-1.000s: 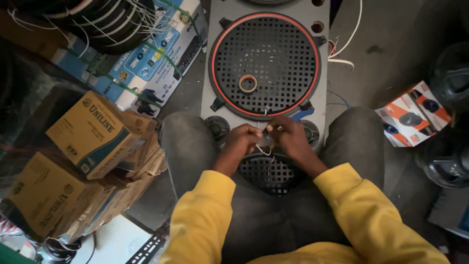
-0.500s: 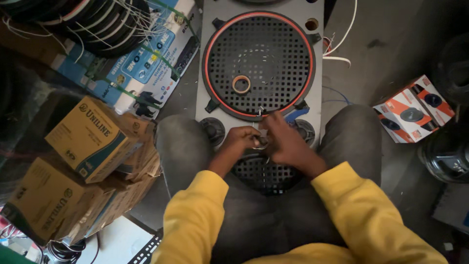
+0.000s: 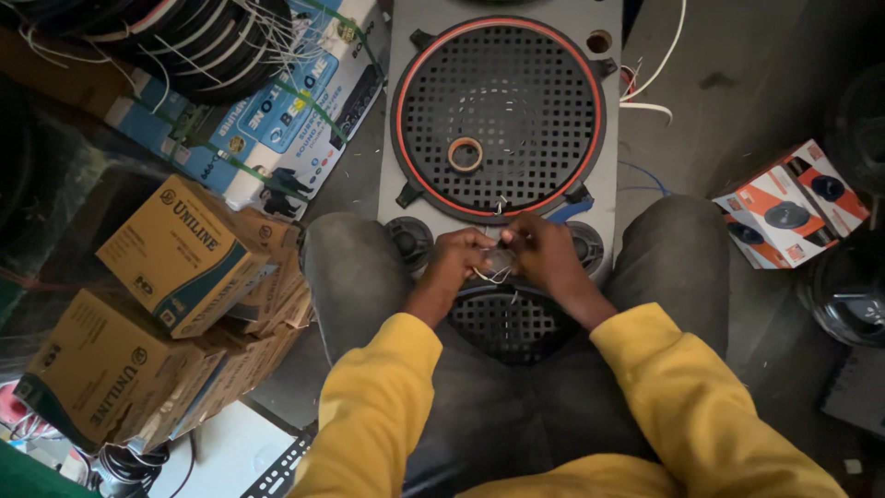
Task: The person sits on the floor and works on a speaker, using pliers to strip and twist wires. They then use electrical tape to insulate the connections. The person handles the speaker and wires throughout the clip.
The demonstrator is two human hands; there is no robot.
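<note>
— Head view, going left to right: what is sitting at the far left?

— Brown cardboard boxes (image 3: 180,254) are lying stacked and tilted beside the person's left knee, and a blue-and-white printed carton (image 3: 277,129) bound with green straps is lying above them, with coils of cable (image 3: 175,41) resting on its upper end.

— And in the middle?

— A grey speaker cabinet (image 3: 502,138) is lying flat between the person's knees. Its large round black grille (image 3: 502,115) is ringed in red, and a small roll of tape (image 3: 466,154) is resting on the mesh.

— What are the hands doing?

— Both are meeting over the cabinet just below that grille. The left hand (image 3: 458,263) is pinching a thin pale wire (image 3: 495,274), fingers curled closed on it. The right hand (image 3: 544,254) is touching the same spot, fingertips bunched around the wire too — whatever small part lies between them is too hidden to tell.

— So the wire is where?

— Looping between the two hands, hanging just above a lower, smaller grille (image 3: 502,323) by the person's lap.

— And on the right?

— An orange-and-white speaker box (image 3: 788,217) is lying on the dark floor beyond the right knee, well apart from the hands.
</note>
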